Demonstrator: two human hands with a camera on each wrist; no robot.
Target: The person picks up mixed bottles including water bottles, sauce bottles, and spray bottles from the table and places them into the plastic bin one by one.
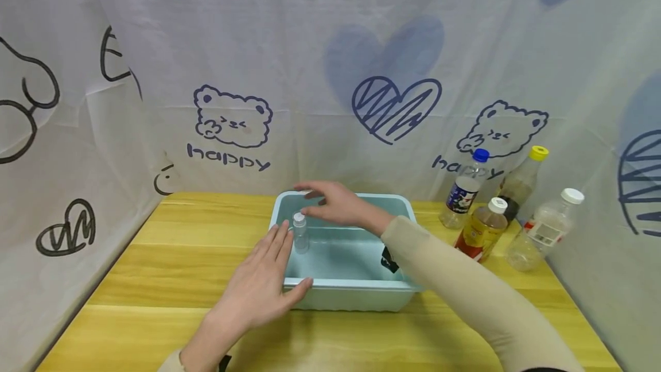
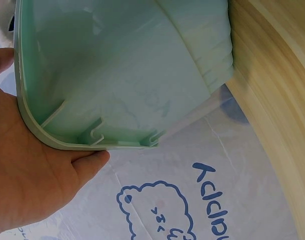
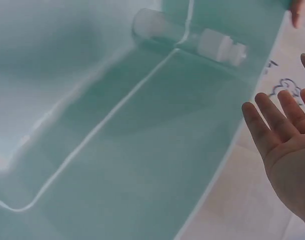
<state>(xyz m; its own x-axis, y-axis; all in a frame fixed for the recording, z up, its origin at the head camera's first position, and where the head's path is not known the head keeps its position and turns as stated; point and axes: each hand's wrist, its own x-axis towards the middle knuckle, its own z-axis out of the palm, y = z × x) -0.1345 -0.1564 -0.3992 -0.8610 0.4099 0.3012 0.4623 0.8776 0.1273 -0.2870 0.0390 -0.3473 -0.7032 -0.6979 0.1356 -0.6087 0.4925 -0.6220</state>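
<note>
A light blue-green plastic basin (image 1: 356, 284) sits on the table. Inside, near its left wall, a small clear bottle (image 1: 301, 241) with a white cap stands upright; the right wrist view also shows the bottle (image 3: 165, 30). My left hand (image 1: 260, 286) rests against the basin's left front corner, fingers straight. In the left wrist view, that hand (image 2: 32, 170) lies along the rim with its fingers partly hidden behind the basin. Over the back left part of the basin hovers my right hand (image 1: 338, 205), its fingers loosely spread and holding nothing.
At the table's right side several bottles stand together: one with a blue cap (image 1: 462, 197), one with a yellow cap (image 1: 524, 179), a yellow-liquid bottle (image 1: 482, 228) and a clear white-capped bottle (image 1: 542, 231). A patterned cloth (image 1: 310, 73) hangs behind the wooden table (image 1: 196, 234).
</note>
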